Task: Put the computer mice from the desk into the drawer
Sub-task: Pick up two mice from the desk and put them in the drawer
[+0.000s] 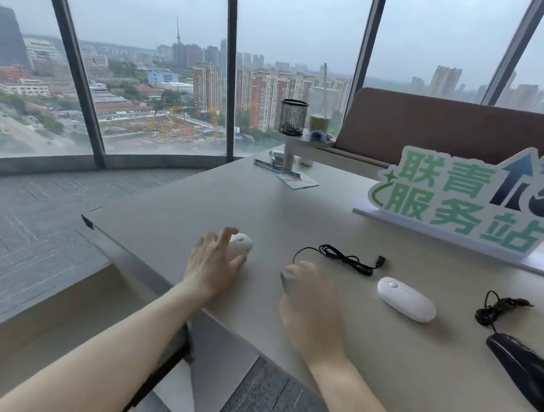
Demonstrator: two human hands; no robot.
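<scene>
Two bare forearms reach in from the near edge toward the grey tabletop (382,356). Of the two hands, the left hand (214,266) lies over the near part of a white mouse (241,243), fingers spread and curved loosely around it, thumb against its right side; the mouse rests on the tabletop near the left edge, and whether the grip has closed I cannot tell. Just to the right, the right hand (312,307) is cupped over a grey mouse (287,278), of which only a sliver shows at the left of the fingers; it covers the mouse, but how firmly it holds I cannot tell. A black cable (344,259) runs from under that hand and lies coiled on the tabletop just beyond it.

Right of the right hand lies a second white mouse (406,298), free and flat on the tabletop. Farther right, at the frame's edge, sits a black mouse (525,367) with its bundled cord (497,308) just beyond it.

At the far right stands a sign with green characters (462,198). Toward the far end, a small raised shelf (303,142) carries a black mesh pen cup (293,117) and a cup of green drink (320,121). Large windows (161,65) show a city skyline. No drawer can be made out.
</scene>
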